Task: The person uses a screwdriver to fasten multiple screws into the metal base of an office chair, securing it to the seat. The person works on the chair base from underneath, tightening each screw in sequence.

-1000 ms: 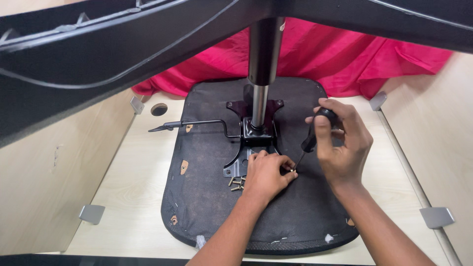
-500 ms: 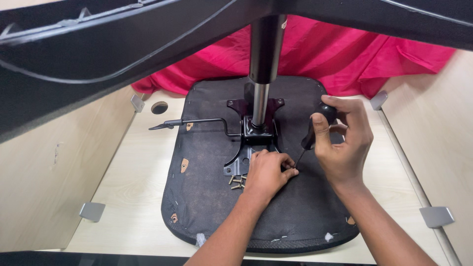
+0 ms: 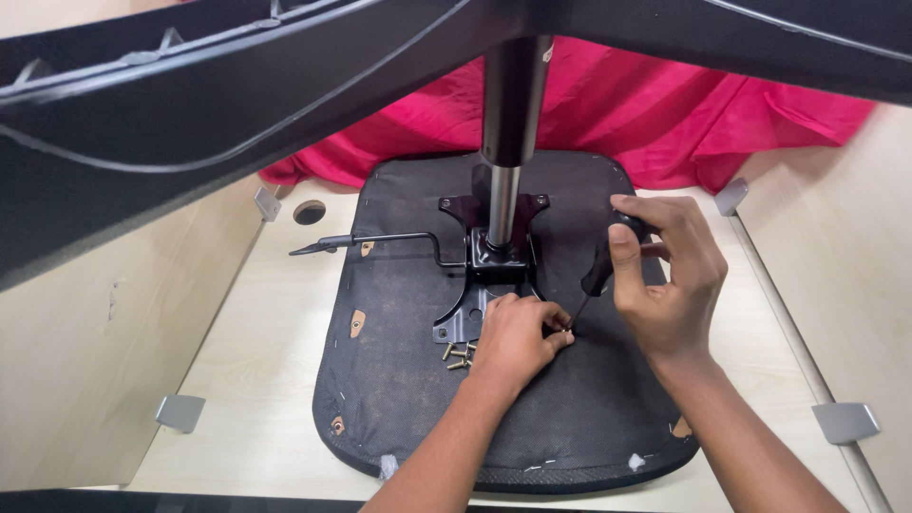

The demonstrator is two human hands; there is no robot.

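Screwdriver (image 3: 600, 271) (right hand (image 3: 665, 275)) tip beside bracket (image 3: 475, 318) edge.

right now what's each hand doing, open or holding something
Left hand: fingers pinched at the screwdriver tip on the seat; what they pinch cannot be told.
Right hand: closed on the screwdriver handle.

left hand (image 3: 518, 337) pinching, right hand (image 3: 665, 275) gripping

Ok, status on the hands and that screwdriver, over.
Right hand grips screwdriver, tip down at seat underside. Left hand pinches at the tip beside the metal bracket. Loose screws lie left of it.
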